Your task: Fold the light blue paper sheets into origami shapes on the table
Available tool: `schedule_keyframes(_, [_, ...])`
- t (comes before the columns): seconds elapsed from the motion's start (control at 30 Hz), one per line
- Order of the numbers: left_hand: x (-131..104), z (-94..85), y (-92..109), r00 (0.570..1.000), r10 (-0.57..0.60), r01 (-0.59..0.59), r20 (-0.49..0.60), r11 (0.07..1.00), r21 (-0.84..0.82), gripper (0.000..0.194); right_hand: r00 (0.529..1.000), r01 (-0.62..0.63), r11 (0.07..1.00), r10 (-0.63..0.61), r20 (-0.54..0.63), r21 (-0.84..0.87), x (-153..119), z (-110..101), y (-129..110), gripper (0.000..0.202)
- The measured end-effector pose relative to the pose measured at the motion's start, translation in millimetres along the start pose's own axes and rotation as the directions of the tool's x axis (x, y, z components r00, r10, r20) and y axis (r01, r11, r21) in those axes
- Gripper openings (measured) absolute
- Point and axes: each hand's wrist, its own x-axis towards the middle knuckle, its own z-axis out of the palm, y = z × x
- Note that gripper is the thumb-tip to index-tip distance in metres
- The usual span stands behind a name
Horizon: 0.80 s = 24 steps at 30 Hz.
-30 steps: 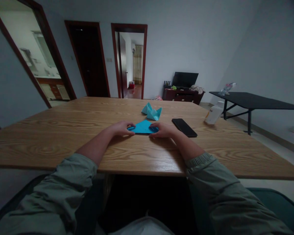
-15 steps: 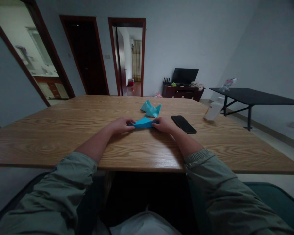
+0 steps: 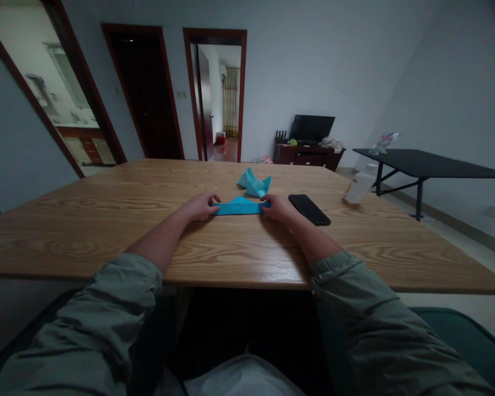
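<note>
A folded sheet of blue paper [image 3: 241, 207] lies low over the wooden table, a long flat band with a shallow peak rising behind its middle. My left hand [image 3: 202, 207] pinches its left end, and my right hand [image 3: 275, 208] pinches its right end. Just beyond the paper sit light-blue folded paper pieces [image 3: 258, 186] with pointed tips, close together. To the right of my right hand, a black phone [image 3: 309, 209] rests on the tabletop.
The wooden table [image 3: 127, 203] spreads out on both sides. Near its right edge stands a white bottle [image 3: 359, 185]. Past that edge is a black table [image 3: 433, 162] with a clear plastic item on it. A TV cabinet [image 3: 309, 155] is against the far wall.
My hands have moved slightly apart towards the paper's ends. More of the blue band shows between them. The phone, the folded pieces and the bottle have stayed put.
</note>
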Motion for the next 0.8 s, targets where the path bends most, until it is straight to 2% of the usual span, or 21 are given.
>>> schedule_keyframes(0.2, [1.9,0.4,-5.3,0.999,-0.033,0.034,-0.016,0.999,0.026,0.027,1.0,-0.027,0.999,0.027,0.007,-0.026,-0.1,0.3,-0.1,0.036])
schedule_keyframes(0.37, [3.5,-0.6,-7.5,0.999,-0.05,0.051,-0.01,0.996,0.075,0.031,0.999,-0.016,0.999,0.014,-0.046,-0.05,-0.7,-3.6,-2.5,0.032])
schedule_keyframes(0.8, [1.4,-4.6,-2.7,0.995,-0.075,0.075,0.068,0.997,0.008,0.039,0.997,-0.074,0.993,0.071,-0.037,-0.096,-0.5,-5.5,-2.3,0.03])
